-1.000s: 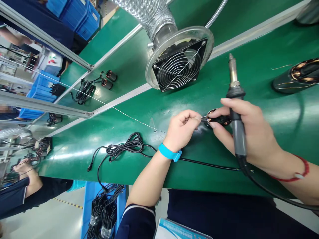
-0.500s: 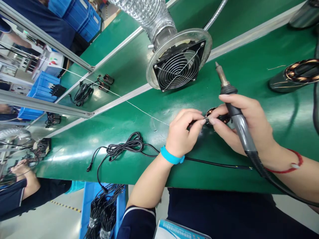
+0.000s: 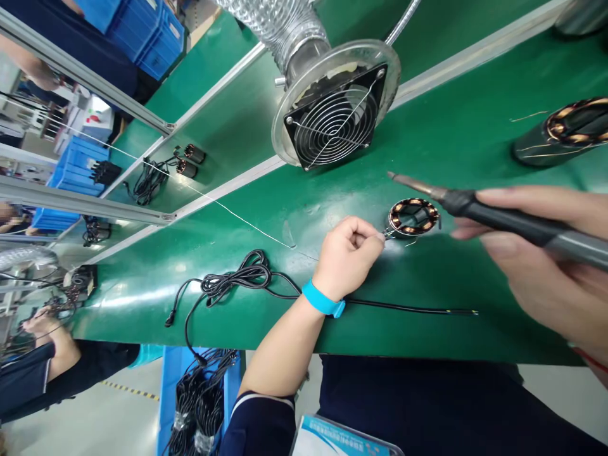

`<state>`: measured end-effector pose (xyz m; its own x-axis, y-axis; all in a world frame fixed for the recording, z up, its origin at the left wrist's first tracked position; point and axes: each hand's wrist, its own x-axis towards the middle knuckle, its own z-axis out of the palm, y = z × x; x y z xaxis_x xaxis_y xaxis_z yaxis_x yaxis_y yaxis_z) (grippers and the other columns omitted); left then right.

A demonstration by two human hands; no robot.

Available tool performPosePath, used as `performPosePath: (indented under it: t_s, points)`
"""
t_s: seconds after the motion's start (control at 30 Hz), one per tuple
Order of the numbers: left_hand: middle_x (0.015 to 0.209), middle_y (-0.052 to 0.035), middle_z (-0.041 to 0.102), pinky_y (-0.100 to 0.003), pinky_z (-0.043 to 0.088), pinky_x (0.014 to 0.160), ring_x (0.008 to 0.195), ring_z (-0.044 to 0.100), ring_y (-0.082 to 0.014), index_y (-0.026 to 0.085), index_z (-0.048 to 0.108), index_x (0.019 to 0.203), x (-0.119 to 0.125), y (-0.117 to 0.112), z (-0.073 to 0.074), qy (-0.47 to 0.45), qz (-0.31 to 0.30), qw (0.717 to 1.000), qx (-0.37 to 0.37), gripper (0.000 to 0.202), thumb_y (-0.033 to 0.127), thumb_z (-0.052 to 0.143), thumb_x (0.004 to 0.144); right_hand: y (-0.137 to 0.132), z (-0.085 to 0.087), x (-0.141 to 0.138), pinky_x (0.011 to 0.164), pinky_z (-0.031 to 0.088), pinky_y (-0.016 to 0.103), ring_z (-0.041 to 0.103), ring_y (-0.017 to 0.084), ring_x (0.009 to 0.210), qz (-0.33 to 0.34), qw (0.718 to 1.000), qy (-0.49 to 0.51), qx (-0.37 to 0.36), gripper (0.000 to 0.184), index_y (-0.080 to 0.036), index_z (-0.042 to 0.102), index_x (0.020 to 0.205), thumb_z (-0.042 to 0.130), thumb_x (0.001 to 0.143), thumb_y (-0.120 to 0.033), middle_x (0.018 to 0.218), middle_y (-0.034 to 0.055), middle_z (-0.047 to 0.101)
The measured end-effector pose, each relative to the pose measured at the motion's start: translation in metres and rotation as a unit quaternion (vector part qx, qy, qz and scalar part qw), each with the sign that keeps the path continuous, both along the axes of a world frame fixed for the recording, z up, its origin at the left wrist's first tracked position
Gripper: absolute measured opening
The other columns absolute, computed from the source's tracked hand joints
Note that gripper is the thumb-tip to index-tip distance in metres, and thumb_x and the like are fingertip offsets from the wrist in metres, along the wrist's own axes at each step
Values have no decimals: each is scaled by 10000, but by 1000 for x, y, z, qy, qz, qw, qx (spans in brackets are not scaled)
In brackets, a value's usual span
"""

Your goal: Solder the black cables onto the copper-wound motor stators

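Note:
A small motor stator with copper windings [image 3: 413, 217] stands on the green bench [image 3: 456, 272]. My left hand [image 3: 348, 256], with a blue wrist strap, is closed in a pinch on a thin solder wire [image 3: 228, 212] whose end meets the stator's left side. My right hand [image 3: 546, 266] is wrapped round a soldering iron [image 3: 479, 206]. The iron lies nearly level, its tip pointing left just above the stator, not touching it.
A fume extractor fan [image 3: 335, 120] on a flexible duct sits behind the stator. Another stator [image 3: 560, 136] lies at the right. A coiled black cable [image 3: 237, 282] runs along the near edge. Another person's arm [image 3: 52, 354] works at the far left. Blue crates [image 3: 152, 31] stand behind.
My right hand has let go of the stator and pulled back to the right, swinging the iron from upright to nearly level. The stator now stands uncovered. My left hand keeps its pinch.

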<state>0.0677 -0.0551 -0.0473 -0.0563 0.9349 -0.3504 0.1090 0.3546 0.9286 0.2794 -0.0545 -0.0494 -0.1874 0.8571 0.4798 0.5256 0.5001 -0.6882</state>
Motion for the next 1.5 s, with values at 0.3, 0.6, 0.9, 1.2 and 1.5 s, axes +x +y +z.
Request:
performPosePath:
  t_s: [0.3,0.6,0.9,1.2,1.5]
  points:
    - [768,21,628,-208,407,539,540,455,-44,185,507,651,2,0,-6,-80,-2,997,21,220,128,688,762,-12,-13,13,487,510,279,634,149,561,139,988,61,41,174,-256,613,891,646,1045,-330,646,11,604]
    - [787,10,639,-213,410,541,564,489,-52,190,513,655,2,0,-8,-93,1,995,29,189,126,664,749,-15,-15,14,522,534,239,646,136,589,148,986,58,42,86,-240,614,945,642,1025,-251,674,11,619]
    - [753,21,628,-210,407,513,520,466,-45,193,518,667,3,1,-7,-112,10,993,31,189,133,673,757,-14,-18,9,503,528,268,656,155,577,148,985,82,31,123,-257,637,892,691,1002,-271,660,11,628]
    - [730,30,628,-190,385,488,506,454,-35,195,510,666,4,1,-6,-115,20,993,21,202,126,682,747,-14,-20,17,610,569,327,687,184,698,125,990,30,52,29,-267,671,986,690,994,-247,788,49,683]
    - [740,26,629,-190,399,490,507,461,-33,187,547,670,3,2,-5,-122,21,992,33,150,159,683,727,-8,-3,4,822,600,343,760,210,1012,28,998,-45,-23,424,-351,594,1503,577,1094,-461,1236,21,763]
